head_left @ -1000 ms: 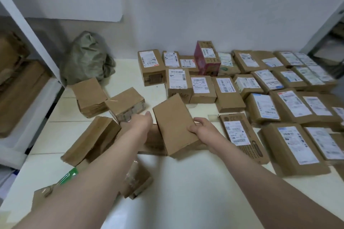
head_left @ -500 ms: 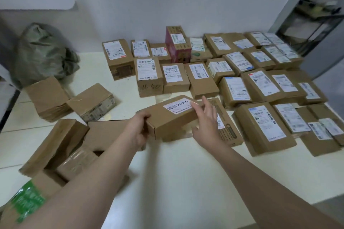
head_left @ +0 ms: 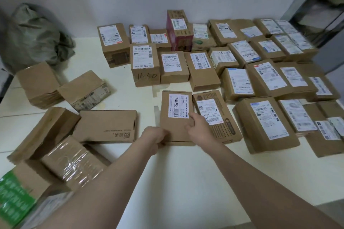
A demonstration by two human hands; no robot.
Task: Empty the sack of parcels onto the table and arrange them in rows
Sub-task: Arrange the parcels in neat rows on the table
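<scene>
On the pale, smooth surface (head_left: pixel 186 182) I see a crumpled green sack (head_left: pixel 35 37) at far left, rows of labelled cardboard boxes (head_left: pixel 268 78) at right, and at least six loose boxes (head_left: pixel 106 126) at near left. One flat rectangular parcel (head_left: pixel 176 117) lies in the middle. My left hand (head_left: pixel 155 135) grips its near corner, and my right hand (head_left: pixel 199 128) rests on top with straight fingers.

left hand (head_left: pixel 155 136) curled, gripping parcel (head_left: pixel 175 130) | right hand (head_left: pixel 198 128) relaxed, touching it | arms outstretched

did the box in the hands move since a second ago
Yes. The box was tilted up with its blank side showing; now it lies flat, label up, just left of the printed parcel.
</scene>
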